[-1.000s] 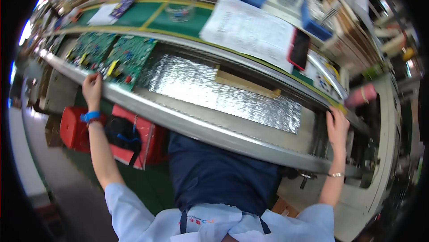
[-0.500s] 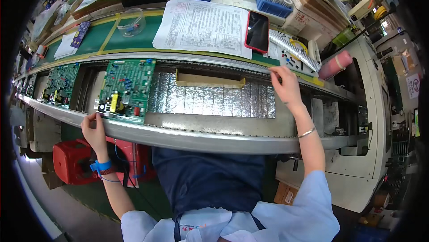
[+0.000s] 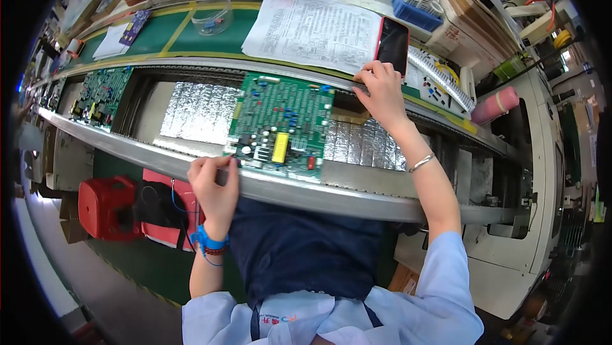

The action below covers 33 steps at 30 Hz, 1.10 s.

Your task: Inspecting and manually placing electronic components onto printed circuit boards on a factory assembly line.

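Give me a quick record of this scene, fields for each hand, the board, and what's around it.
Left hand: fingers at the near left corner of the green circuit board
Right hand: on the far rail by the board's far right corner
Board position: across the conveyor rails, over silver foil lining
Second board: further left on the line
Beyond the rail: paper sheet, red-cased phone, clear cup

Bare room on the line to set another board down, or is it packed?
Free: the foil liner between the far board and the held circuit board, and the green mat left of the clear bowl. Crowded: right of the paper sheet, around the phone and blue bins.
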Available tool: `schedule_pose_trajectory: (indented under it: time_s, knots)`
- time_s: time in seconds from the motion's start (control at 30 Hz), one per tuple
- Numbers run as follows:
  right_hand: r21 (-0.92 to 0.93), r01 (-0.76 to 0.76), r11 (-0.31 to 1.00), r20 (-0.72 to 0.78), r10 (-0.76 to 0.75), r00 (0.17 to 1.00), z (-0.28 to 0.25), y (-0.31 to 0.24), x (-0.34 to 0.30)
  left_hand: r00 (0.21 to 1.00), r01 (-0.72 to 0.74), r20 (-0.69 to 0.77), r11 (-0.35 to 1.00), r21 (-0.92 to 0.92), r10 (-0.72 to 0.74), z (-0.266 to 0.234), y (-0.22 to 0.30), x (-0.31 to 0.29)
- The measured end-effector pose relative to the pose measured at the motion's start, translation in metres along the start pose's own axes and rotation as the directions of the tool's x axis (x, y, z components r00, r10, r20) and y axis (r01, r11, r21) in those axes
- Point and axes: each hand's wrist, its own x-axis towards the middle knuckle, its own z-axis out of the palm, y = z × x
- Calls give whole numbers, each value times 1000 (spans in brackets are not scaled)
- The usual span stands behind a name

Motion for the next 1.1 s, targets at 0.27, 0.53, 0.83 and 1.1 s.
schedule_pose_trajectory:
  time_s: [0.27,0.53,0.83,1.1]
  knots:
    - [90,74,993,-34,-71,997,-10,-22,8,991,-136,-4,991,-13,136,12,30,-9]
    - [518,101,849,215,-244,946,-41,-111,6,983,-180,36,983,20,179,10,29,-14]
    - [507,133,852,296,-317,901,-21,-138,5,985,-172,5,985,19,172,1,26,-20]
    - [355,208,911,223,-299,928,-28,-145,3,954,-291,66,957,-20,292,2,28,-21]
